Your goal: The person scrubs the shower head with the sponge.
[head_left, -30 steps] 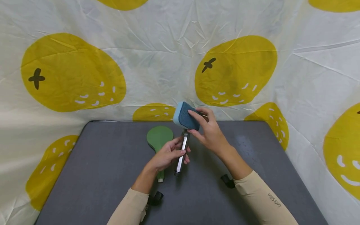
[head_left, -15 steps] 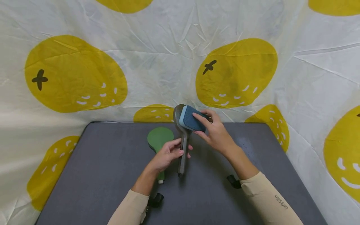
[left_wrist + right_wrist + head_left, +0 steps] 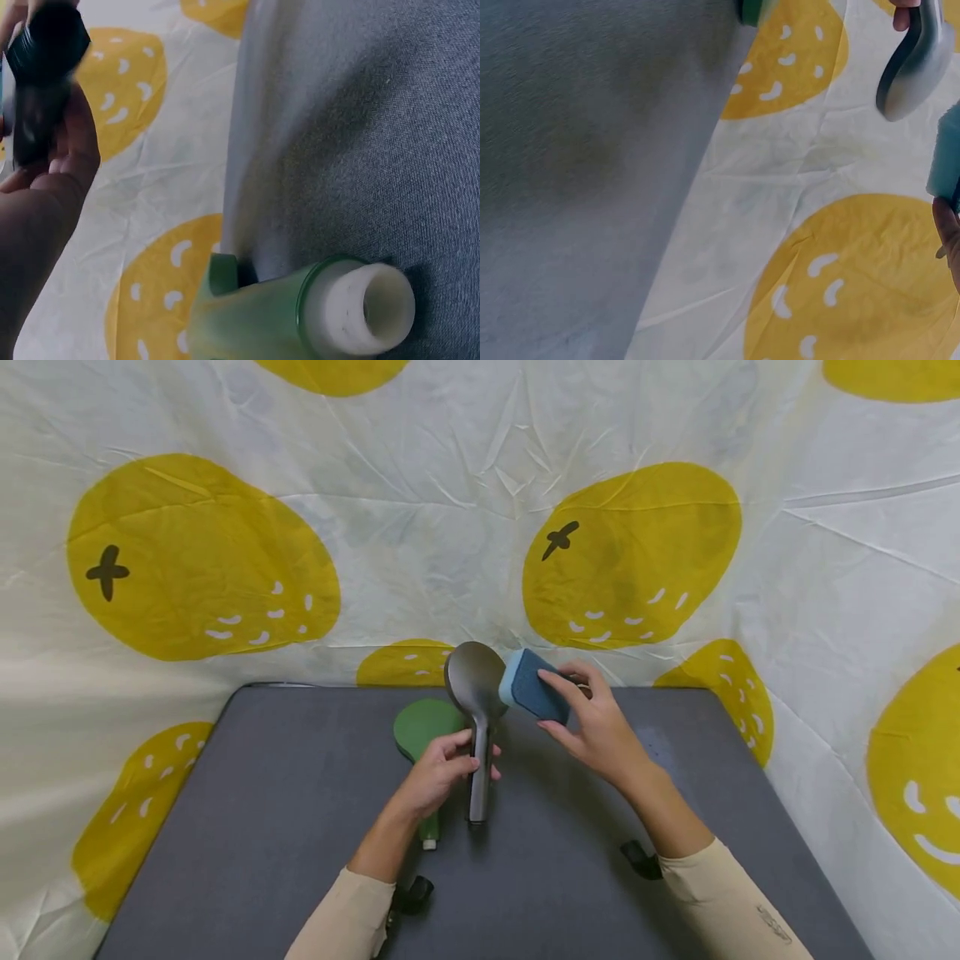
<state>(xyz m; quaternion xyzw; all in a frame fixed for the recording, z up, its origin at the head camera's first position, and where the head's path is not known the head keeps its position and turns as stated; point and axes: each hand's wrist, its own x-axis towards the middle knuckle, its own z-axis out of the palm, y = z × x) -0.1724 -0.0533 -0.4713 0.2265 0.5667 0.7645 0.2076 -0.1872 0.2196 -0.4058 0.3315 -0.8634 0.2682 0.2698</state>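
My left hand grips the handle of a dark grey handheld shower head, held upright above the table with its smooth rounded back toward the head camera. A sponge, light blue with a darker blue scouring side, is pinched between the fingers and thumb of my right hand. In the right wrist view a gap separates the sponge from the grey shower head. On the table behind my left hand lies a green shower head; its white hose connector shows large in the left wrist view.
The dark grey table reaches back to a hanging white cloth printed with yellow fruit. Wet spots mark the table at right. A black band sits at each wrist.
My left hand has turned the grey shower head from edge-on to its rounded back. My right hand has moved right and slightly down with the sponge, off the shower head.
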